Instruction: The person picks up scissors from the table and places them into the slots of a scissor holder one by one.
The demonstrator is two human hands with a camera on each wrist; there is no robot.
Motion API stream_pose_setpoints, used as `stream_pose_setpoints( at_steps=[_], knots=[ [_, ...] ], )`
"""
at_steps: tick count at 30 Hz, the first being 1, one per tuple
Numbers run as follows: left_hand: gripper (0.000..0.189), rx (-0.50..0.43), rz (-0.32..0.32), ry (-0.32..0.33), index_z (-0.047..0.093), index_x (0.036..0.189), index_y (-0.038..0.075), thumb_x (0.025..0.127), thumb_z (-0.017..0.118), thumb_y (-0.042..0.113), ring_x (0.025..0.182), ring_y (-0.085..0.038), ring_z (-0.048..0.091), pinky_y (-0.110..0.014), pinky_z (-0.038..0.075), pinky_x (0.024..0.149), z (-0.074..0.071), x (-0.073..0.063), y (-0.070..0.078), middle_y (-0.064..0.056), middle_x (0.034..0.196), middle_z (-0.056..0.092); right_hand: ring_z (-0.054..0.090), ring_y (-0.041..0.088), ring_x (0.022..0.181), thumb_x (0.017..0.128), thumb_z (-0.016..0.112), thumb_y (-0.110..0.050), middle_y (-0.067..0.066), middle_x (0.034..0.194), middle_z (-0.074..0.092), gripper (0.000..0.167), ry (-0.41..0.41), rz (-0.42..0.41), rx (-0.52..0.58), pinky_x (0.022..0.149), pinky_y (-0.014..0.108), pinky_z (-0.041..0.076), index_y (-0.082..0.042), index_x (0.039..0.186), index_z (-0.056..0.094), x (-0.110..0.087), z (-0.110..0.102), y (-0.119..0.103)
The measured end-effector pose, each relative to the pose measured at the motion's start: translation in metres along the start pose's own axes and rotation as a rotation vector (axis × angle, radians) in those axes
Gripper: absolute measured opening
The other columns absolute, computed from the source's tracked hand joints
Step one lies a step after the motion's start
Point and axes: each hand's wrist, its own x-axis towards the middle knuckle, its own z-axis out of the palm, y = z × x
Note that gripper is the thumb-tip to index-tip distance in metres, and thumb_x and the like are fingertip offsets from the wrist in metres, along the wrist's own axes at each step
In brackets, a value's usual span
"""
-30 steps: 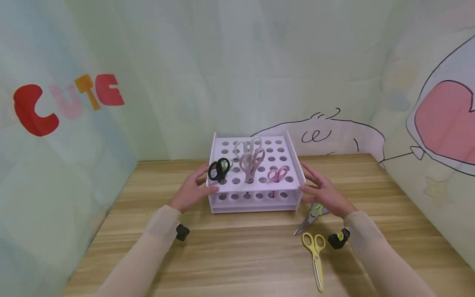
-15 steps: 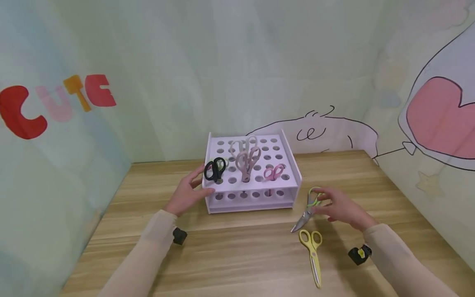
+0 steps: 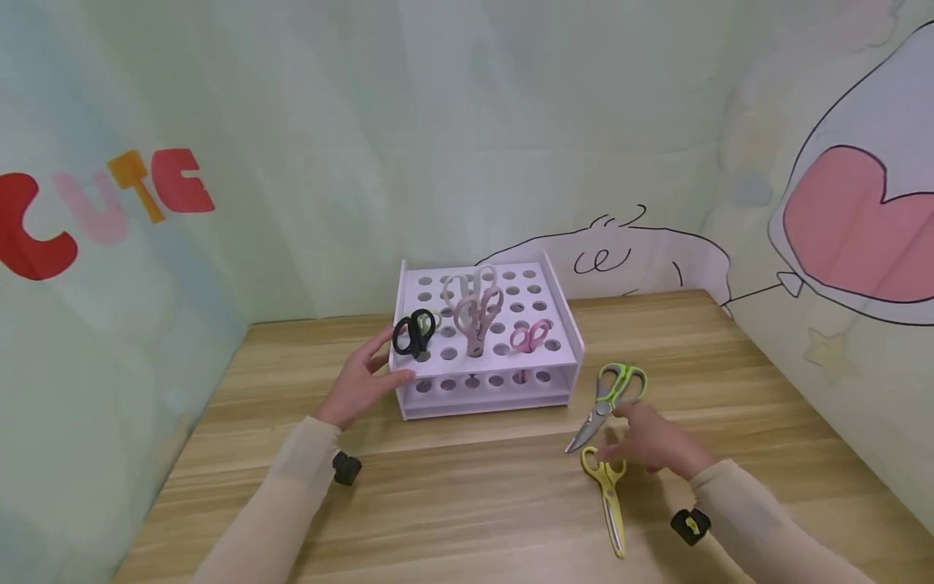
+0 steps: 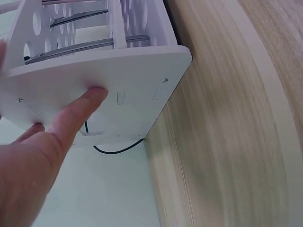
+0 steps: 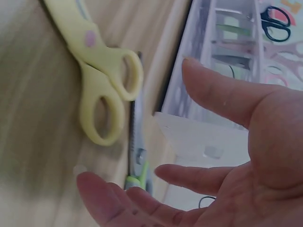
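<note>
A white rack (image 3: 490,396) with rows of round holes holds several scissors: a black-handled pair (image 3: 414,332), a mauve-handled pair (image 3: 476,324) and a small pink pair (image 3: 529,335) among them. My left hand (image 3: 356,388) touches its left side, its fingertips resting on the side panel (image 4: 137,109) in the left wrist view. To the right, my right hand (image 3: 653,442) hovers with parted fingers over the handles of yellow scissors (image 3: 611,503), holding nothing. In the right wrist view these scissors (image 5: 102,94) lie flat on the table beyond the fingertips.
Green-and-grey shears (image 3: 607,403) lie on the wooden table (image 3: 452,495) between the rack and the yellow scissors. A printed fabric backdrop (image 3: 328,162) encloses the table behind and at both sides.
My right hand has left the rack's right side, passed over the green-and-grey shears and come nearer the yellow scissors. My left hand stays at the rack; the head view has turned slightly right.
</note>
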Motion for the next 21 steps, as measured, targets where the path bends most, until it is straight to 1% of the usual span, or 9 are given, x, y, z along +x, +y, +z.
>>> stream_pose_setpoints(
  at_steps=[1, 4, 7, 11, 14, 18, 21],
  knots=[
    [0.081, -0.005, -0.001, 0.001, 0.034, 0.155, 0.014, 0.086, 0.075, 0.003, 0.138, -0.048, 0.032, -0.047, 0.046, 0.100, -0.001, -0.001, 0.000, -0.010, 0.162, 0.021, 0.042, 0.014, 0.044, 0.076, 0.087, -0.024, 0.026, 0.111, 0.056, 0.083, -0.005, 0.006, -0.017, 0.040, 0.026, 0.041, 0.013, 0.137, 0.044, 0.000, 0.002, -0.001],
    [0.081, -0.014, 0.007, -0.007, 0.032, 0.155, 0.013, 0.087, 0.075, 0.003, 0.139, -0.047, 0.032, -0.047, 0.046, 0.101, -0.002, -0.002, -0.002, -0.011, 0.162, 0.021, 0.047, 0.016, 0.046, 0.075, 0.087, -0.024, 0.022, 0.104, 0.058, 0.081, -0.020, 0.020, -0.057, 0.042, 0.028, 0.046, 0.016, 0.133, 0.047, -0.002, 0.008, -0.001],
    [0.082, -0.023, 0.002, -0.010, 0.032, 0.155, 0.014, 0.087, 0.075, 0.003, 0.139, -0.045, 0.032, -0.045, 0.046, 0.101, -0.002, -0.002, -0.002, -0.010, 0.162, 0.021, 0.051, 0.018, 0.051, 0.074, 0.088, -0.023, 0.016, 0.095, 0.059, 0.071, -0.032, 0.026, -0.075, 0.046, 0.031, 0.050, 0.014, 0.124, 0.054, -0.004, 0.013, -0.001],
    [0.081, -0.023, 0.002, -0.012, 0.033, 0.155, 0.013, 0.087, 0.074, 0.001, 0.139, -0.045, 0.032, -0.046, 0.046, 0.101, -0.002, -0.002, -0.001, -0.011, 0.162, 0.021, 0.052, 0.020, 0.057, 0.070, 0.089, -0.022, 0.011, 0.086, 0.055, 0.063, 0.004, 0.013, -0.094, 0.046, 0.031, 0.049, 0.011, 0.114, 0.058, -0.003, 0.021, 0.002],
    [0.080, -0.030, 0.007, -0.021, 0.033, 0.155, 0.013, 0.087, 0.073, 0.001, 0.139, -0.046, 0.032, -0.047, 0.045, 0.101, -0.001, -0.002, -0.002, -0.011, 0.162, 0.021, 0.053, 0.020, 0.057, 0.068, 0.090, -0.018, 0.010, 0.081, 0.055, 0.058, 0.028, 0.007, -0.103, 0.046, 0.030, 0.047, 0.010, 0.109, 0.059, 0.000, 0.027, 0.006],
    [0.080, -0.037, 0.003, -0.020, 0.034, 0.155, 0.014, 0.087, 0.074, 0.002, 0.140, -0.046, 0.030, -0.048, 0.044, 0.102, 0.000, -0.002, -0.002, -0.011, 0.162, 0.021, 0.054, 0.019, 0.056, 0.068, 0.088, -0.009, 0.008, 0.075, 0.056, 0.047, 0.024, 0.006, -0.084, 0.048, 0.030, 0.047, 0.009, 0.102, 0.061, 0.004, 0.032, 0.008],
    [0.080, -0.026, -0.005, -0.014, 0.032, 0.155, 0.015, 0.088, 0.074, 0.005, 0.140, -0.045, 0.030, -0.049, 0.043, 0.103, 0.000, -0.002, -0.003, -0.011, 0.162, 0.020, 0.055, 0.019, 0.063, 0.067, 0.088, -0.009, 0.007, 0.077, 0.057, 0.045, 0.027, -0.008, -0.098, 0.055, 0.032, 0.049, 0.008, 0.099, 0.062, 0.005, 0.031, 0.006]
  ],
)
